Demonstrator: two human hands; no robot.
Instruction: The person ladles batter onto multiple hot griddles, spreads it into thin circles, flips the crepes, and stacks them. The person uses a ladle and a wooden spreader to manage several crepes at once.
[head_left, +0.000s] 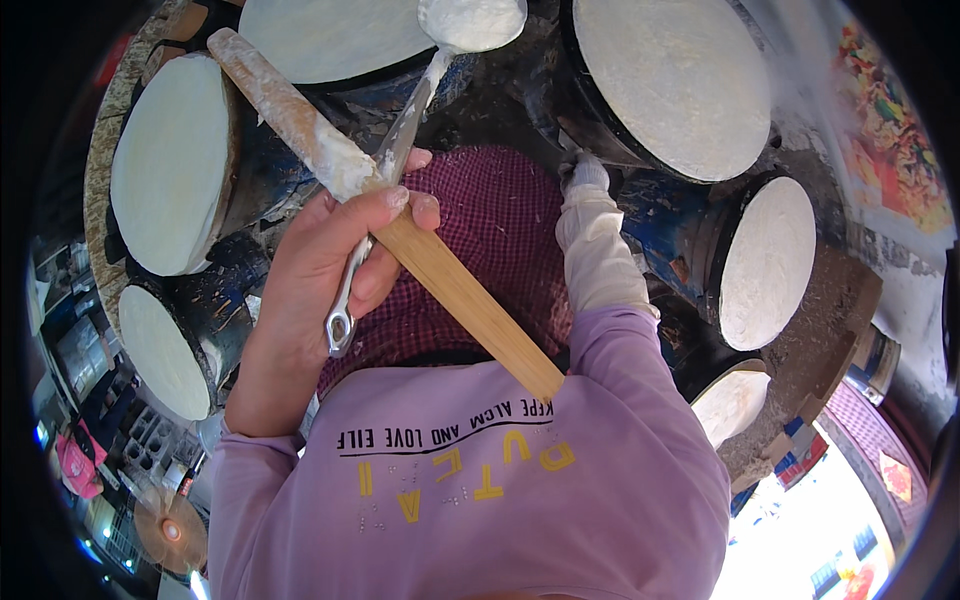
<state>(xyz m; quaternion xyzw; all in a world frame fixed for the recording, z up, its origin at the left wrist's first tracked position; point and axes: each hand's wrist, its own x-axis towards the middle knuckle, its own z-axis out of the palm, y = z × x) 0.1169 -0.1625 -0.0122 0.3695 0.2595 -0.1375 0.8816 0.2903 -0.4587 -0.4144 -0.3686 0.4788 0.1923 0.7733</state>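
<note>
My left hand (349, 232), bare and dusted white, holds a long flat wooden spatula (469, 300) and a metal ladle (405, 131) crossed together. White paste coats the spatula's far end, and the ladle's bowl is full of white batter. My right hand (586, 174), in a white glove, is at the lower left edge of a round black griddle (600, 127) covered by a white sheet of batter (675, 75); its fingers are mostly hidden. Another white round (176, 165) lies at the left, its edge overhanging in places.
More griddles with white rounds (330, 37) (165, 352) (769, 262) (731, 405) ring me, on dark drum-like stands (667, 225). A brown board (832, 315) lies at the right. A fan (171, 529) spins at the lower left. A chequered cloth covers my lap.
</note>
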